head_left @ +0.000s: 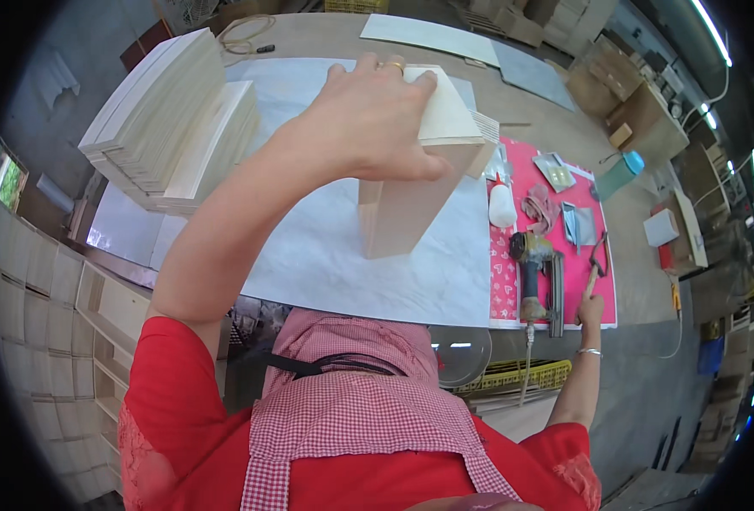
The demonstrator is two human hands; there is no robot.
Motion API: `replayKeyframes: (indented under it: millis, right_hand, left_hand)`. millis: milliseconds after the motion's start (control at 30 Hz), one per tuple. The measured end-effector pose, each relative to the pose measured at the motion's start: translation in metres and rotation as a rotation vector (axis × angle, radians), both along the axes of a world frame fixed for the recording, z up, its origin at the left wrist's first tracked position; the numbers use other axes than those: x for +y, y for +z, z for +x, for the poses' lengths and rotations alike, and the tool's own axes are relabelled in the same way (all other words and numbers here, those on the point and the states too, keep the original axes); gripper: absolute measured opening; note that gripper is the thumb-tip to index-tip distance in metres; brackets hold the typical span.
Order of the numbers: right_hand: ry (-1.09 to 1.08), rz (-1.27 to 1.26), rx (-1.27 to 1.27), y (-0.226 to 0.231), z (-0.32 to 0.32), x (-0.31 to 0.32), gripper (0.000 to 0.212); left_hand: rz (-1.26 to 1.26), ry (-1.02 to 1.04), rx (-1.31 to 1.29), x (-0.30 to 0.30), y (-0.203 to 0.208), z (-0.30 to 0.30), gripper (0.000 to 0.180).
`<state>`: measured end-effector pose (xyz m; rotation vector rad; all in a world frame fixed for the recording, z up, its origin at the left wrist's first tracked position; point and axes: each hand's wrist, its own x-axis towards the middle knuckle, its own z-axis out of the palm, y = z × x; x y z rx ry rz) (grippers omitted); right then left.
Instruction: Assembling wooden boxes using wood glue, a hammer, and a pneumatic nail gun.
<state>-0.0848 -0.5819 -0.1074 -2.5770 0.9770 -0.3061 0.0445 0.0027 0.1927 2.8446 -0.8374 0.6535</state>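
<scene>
Left hand (pixel 366 119) spread over the top of a pale wooden box (pixel 415 183), fingers (pixel 394 72) laid flat on the top board and thumb pressed on the front edge, holding the box in place. Box stood on end on the white marbled sheet (pixel 309 255) of the counter (pixel 564 119), long axis running up and down, top end toward the camera, bottom end resting on the sheet. Made of thin, light, bare wood with smooth flat sides and a slatted edge showing at its right. To the left of the box, tall stacks of thin wooden boards (pixel 168 123), same pale colour, well apart from it. To the right of the box, a pink mat (pixel 581 281) with a white glue bottle (pixel 502 204) just beside the box, then a nail gun (pixel 534 281) with its hose trailing off the counter edge, some small shiny packets (pixel 556 170) and a teal bottle (pixel 619 175) farther right. Right hand (pixel 591 311) far to the right of the box at the near edge of the mat, fingers closed around the handle of a hammer (pixel 596 260), head of the hammer pointing away. Red sleeves and a pink checked apron (pixel 351 409) below the box, near the bottom edge.
</scene>
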Motion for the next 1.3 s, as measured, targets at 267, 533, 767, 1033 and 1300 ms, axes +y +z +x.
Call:
replayKeyframes:
  millis: [267, 533, 767, 1033, 1300]
  right_hand:
    - [0.669, 0.208, -0.627, 0.218, 0.007, 0.231, 0.043]
    - [1.015, -0.185, -0.467, 0.298, -0.012, 0.308, 0.057]
    - [1.088, -0.297, -0.398, 0.305, -0.011, 0.317, 0.059]
    - [1.041, -0.292, -0.408, 0.302, -0.016, 0.324, 0.061]
    - [1.029, -0.21, -0.513, 0.292, -0.012, 0.322, 0.052]
  left_hand:
    - [0.014, 0.02, 0.063, 0.0, 0.005, -0.001, 0.076]
    - [0.013, 0.018, 0.093, -0.001, 0.012, -0.004, 0.072]
    - [0.006, 0.018, 0.084, -0.001, 0.008, -0.005, 0.071]
    - [0.002, 0.024, 0.088, 0.001, 0.008, -0.005, 0.071]
    - [-0.094, -0.061, 0.03, 0.009, -0.003, 0.006, 0.071]
